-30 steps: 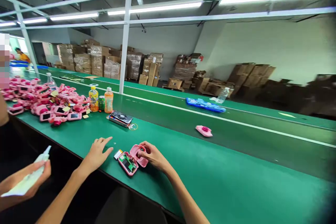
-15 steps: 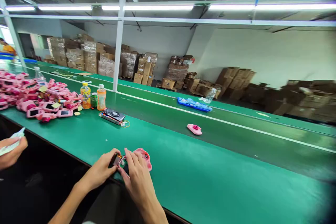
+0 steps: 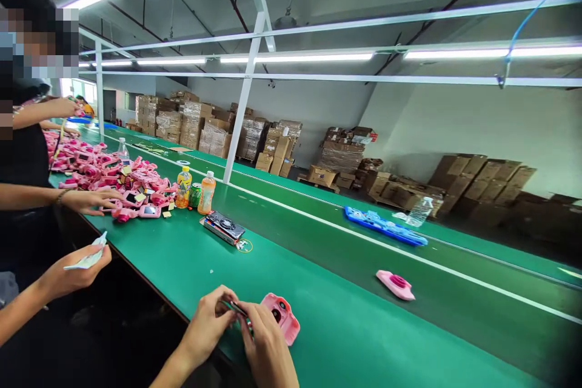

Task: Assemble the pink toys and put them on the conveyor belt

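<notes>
My left hand [image 3: 207, 324] and my right hand [image 3: 266, 339] meet over the table's near edge. Between their fingertips they pinch a small circuit board [image 3: 239, 308], seen nearly edge-on, dark with a bit of green. Fingers cover most of it. Just beyond my right hand a pink toy camera shell [image 3: 282, 317] with dark round openings lies on the green table, partly behind that hand. Whether it is joined to the board I cannot tell.
Left, a co-worker's hand [image 3: 79, 267] holds pale paper; another reaches to a heap of pink toy cameras [image 3: 86, 160]. Bottles [image 3: 207, 192], a can [image 3: 194, 195] and a dark boxed item [image 3: 222, 227] stand ahead. A pink camera [image 3: 395, 285] and blue tray [image 3: 384, 227] lie farther right.
The view has swung left and up, bringing a co-worker into sight. The part in my hands has turned edge-on, and the pink shell shows more clearly beside my right hand.
</notes>
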The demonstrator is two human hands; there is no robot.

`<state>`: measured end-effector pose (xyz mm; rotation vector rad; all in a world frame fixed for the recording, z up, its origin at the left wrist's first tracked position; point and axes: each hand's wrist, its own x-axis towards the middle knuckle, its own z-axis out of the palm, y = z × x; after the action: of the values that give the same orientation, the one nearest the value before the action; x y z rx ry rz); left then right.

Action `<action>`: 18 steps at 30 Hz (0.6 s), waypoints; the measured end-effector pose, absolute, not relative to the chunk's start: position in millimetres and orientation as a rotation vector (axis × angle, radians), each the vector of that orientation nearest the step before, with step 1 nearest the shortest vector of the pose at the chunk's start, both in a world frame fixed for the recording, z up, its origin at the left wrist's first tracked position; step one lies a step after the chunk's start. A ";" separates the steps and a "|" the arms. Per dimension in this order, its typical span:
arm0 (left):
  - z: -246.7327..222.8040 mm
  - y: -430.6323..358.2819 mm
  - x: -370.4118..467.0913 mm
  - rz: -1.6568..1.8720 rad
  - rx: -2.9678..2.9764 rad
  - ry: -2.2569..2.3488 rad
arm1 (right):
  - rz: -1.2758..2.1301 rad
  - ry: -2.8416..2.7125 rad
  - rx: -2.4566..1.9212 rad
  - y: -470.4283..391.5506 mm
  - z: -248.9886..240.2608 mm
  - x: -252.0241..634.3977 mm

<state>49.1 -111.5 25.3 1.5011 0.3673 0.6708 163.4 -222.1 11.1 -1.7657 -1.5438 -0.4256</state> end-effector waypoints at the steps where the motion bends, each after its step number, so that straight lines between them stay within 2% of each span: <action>1: 19.3 -113.3 54.2 0.682 1.354 0.410 | -0.422 -1.504 -1.773 -218.6 11.5 160.0; 5: 3.8 -117.2 67.9 0.682 1.128 0.461 | -0.421 -1.425 -1.753 -212.2 11.7 153.6; 9: 7.9 -115.6 69.0 0.669 1.174 0.387 | -0.236 -1.403 -1.703 -213.1 22.1 157.4; 18: 17.4 -117.4 61.0 0.629 1.319 0.251 | 0.081 -1.212 -1.898 -205.2 64.0 164.8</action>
<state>61.0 -117.4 17.4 1.3190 0.2511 0.6294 164.8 -205.2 64.0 -1.8985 -1.2122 0.0810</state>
